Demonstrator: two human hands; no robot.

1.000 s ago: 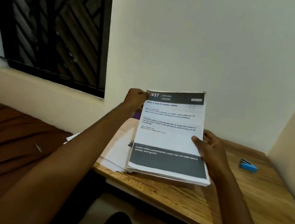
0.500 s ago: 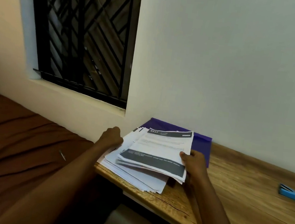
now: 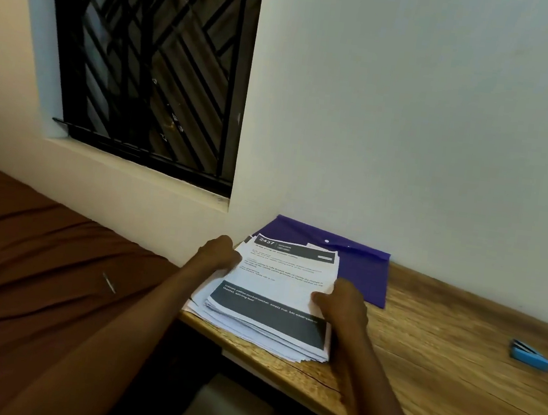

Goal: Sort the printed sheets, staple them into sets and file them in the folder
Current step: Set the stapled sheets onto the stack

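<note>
Thick stack of white printed sheets [image 3: 275, 297] w/ dark header and footer bands lies flat at lower centre of frame, on the left end of the wooden desk [image 3: 451, 384], near edge overhanging the desk corner a bit. Top sheet reads "2437"; smaller text too blurred to read. Long axis runs from the near edge toward the wall, header end at the wall side, tilted a little to the right. Far end laps onto the purple plastic snap-button folder [image 3: 358, 269], which lies flat against the wall.

Handling, by judgement: loose paper, light per sheet but the stack is floppy and slippery between layers; lower sheets are already fanned out at left and front. Best taken by both long edges, squeezed inward and tapped square, not lifted from one corner.

Left hand [image 3: 220, 252] grips the stack's left edge near the header, fingers curled round it. Right hand [image 3: 343, 302] holds the right edge at mid-length, thumb on top of the top sheet, fingers under or beside, can't tell which.

Small blue stapler [image 3: 530, 356] sits well apart at right of frame on the desk. Brown bedcover [image 3: 34, 264] fills lower left; barred window [image 3: 152, 61] upper left.
</note>
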